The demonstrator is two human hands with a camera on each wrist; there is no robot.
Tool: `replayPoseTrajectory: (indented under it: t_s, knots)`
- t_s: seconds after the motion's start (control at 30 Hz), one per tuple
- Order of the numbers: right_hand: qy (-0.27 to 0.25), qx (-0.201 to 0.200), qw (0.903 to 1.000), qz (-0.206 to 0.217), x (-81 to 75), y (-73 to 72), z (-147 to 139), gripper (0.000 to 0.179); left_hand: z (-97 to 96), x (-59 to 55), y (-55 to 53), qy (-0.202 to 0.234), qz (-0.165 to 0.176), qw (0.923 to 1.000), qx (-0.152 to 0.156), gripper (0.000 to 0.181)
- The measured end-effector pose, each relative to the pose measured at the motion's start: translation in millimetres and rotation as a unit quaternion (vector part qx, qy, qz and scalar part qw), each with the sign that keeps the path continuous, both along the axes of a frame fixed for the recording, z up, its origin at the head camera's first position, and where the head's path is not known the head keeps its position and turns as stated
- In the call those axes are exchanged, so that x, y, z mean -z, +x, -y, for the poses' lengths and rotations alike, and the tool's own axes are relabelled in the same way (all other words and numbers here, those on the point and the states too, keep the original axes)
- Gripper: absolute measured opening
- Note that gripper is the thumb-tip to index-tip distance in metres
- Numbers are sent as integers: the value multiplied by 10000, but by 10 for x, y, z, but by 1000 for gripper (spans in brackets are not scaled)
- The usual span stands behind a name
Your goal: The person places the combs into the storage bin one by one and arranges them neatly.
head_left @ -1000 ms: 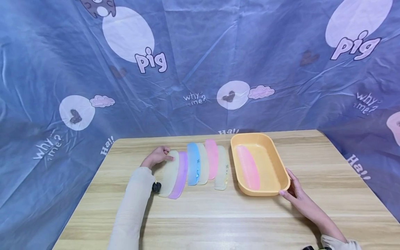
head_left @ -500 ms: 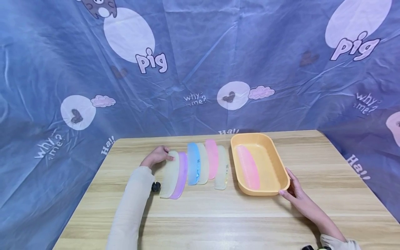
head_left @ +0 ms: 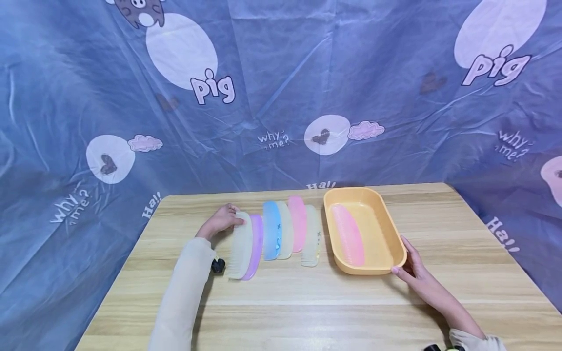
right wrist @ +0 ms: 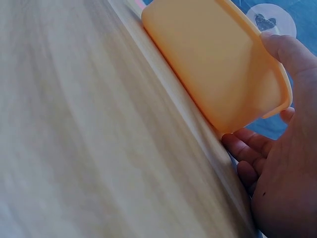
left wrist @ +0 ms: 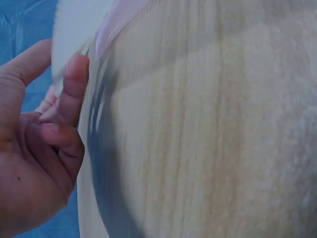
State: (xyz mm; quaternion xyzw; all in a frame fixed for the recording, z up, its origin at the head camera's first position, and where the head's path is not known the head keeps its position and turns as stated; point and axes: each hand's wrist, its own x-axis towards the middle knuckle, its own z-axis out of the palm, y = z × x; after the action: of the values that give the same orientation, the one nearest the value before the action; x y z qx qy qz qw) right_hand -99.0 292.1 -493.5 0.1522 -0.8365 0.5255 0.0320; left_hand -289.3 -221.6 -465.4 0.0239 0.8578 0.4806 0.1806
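At the left end of a row of combs, my left hand point(head_left: 223, 218) pinches the top of a pale, whitish comb point(head_left: 241, 246). In the left wrist view the pale comb point(left wrist: 74, 34) stands between thumb and fingers, over a purple comb point(left wrist: 121, 22). The purple comb point(head_left: 255, 246) lies just right of it in the head view. My right hand point(head_left: 414, 270) holds the near right corner of a yellow-orange plastic tray point(head_left: 392, 229), thumb on the rim and fingers along the outer wall. A pink comb point(head_left: 349, 235) lies inside the tray, along its left side.
Between the purple comb and the tray lie a blue comb point(head_left: 271, 229), a pale comb point(head_left: 286, 231), a pink comb point(head_left: 298, 222) and another pale comb point(head_left: 311, 243). All are on a wooden table point(head_left: 307, 312). A blue printed cloth point(head_left: 272, 97) hangs behind.
The lower end of the pale comb in my left hand has swung slightly right, covering more of the purple comb. My right hand and the tray stay put.
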Motion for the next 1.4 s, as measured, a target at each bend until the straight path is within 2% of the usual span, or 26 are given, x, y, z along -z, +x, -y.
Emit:
replayPoseTrajectory:
  t_s: [0.13, 0.37, 0.57, 0.77, 0.9, 1.17, 1.4]
  knots:
    - [-12, 45, 10000, -50, 4, 10, 16, 82, -9, -18, 13, -69, -145, 9999, 26, 56]
    - [-26, 26, 10000, 1, 9, 8, 5, 81, -33, -25, 18, -2, -231, 9997, -52, 50]
    - [-44, -10, 10000, 2, -2, 5, 2, 81, -70, -68, -3, 459, -202, 9987, -15, 50]
    - [-46, -4, 10000, -7, -2, 12, 5, 81, -127, -180, 1, 692, -195, 9974, 19, 53]
    - [-78, -15, 10000, -3, -2, 18, 5, 81, -174, -261, 4, 764, -228, 9968, -87, 52]
    - [-73, 24, 9999, 75, -13, 21, 5, 81, -267, -396, -35, 936, -345, 9950, 43, 48]
    - [-139, -63, 9999, -22, -13, 29, 1, 81, -371, -548, -62, 941, -425, 9946, -49, 49]
